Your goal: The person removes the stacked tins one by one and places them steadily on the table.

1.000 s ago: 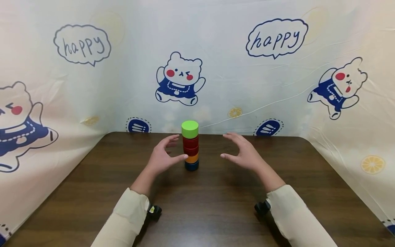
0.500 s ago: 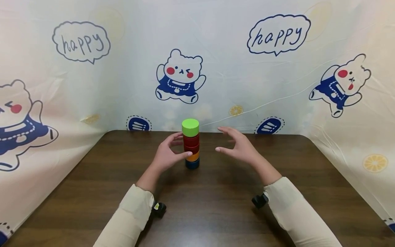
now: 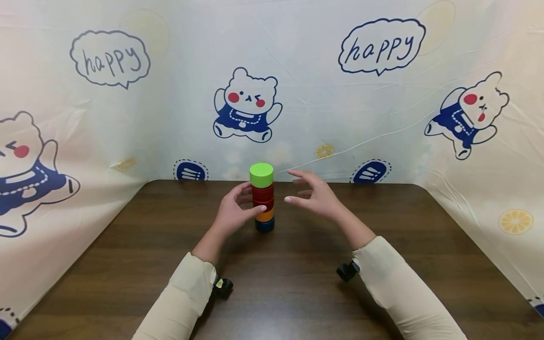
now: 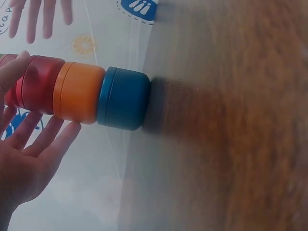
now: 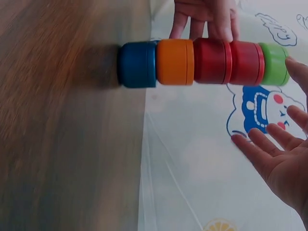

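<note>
A stack of short cylinders, each with a seam like a lid's, stands upright on the table. A green cylinder is on top, then two red cylinders, an orange cylinder and a dark blue cylinder at the bottom. My left hand is around the stack's left side at red and orange height, thumb in front and fingers behind; whether it presses on them cannot be told. My right hand is held off to the right, fingers spread and thumb toward the stack, holding nothing.
The dark brown wooden table reaches back to a pale cloth backdrop printed with bears and "happy" bubbles. Cloth also hangs along both sides. A small black camera sits at the right wrist, another camera at the left.
My left hand has moved right until its thumb crosses the front of the stack. My right hand has come left, nearer the stack. The cylinders stay in place.
</note>
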A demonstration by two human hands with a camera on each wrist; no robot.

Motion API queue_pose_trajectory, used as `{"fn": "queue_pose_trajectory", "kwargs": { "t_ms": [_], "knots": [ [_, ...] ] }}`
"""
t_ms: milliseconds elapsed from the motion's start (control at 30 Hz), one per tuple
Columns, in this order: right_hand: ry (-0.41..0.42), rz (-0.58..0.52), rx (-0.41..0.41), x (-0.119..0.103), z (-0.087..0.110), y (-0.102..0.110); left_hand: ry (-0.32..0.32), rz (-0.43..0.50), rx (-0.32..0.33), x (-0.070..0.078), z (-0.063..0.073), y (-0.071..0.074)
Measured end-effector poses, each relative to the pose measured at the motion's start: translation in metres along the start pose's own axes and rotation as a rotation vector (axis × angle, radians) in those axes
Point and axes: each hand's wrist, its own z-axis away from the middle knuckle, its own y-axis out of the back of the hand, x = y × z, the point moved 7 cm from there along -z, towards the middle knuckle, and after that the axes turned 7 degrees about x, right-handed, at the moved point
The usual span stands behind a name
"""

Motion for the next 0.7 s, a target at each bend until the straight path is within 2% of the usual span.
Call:
{"fn": "queue_pose_trajectory", "kwargs": {
  "t_ms": [267,700],
  "knots": [
    [0.026,-0.011,0.005,-0.008,-0.007,-0.012,-0.010,-0.007,0.008,-0.001,-0.001,0.000],
    [-0.025,-0.098,0.038,-0.017,-0.024,-0.020,-0.007,-0.002,0.005,-0.001,0.000,0.000]
  ]
}}
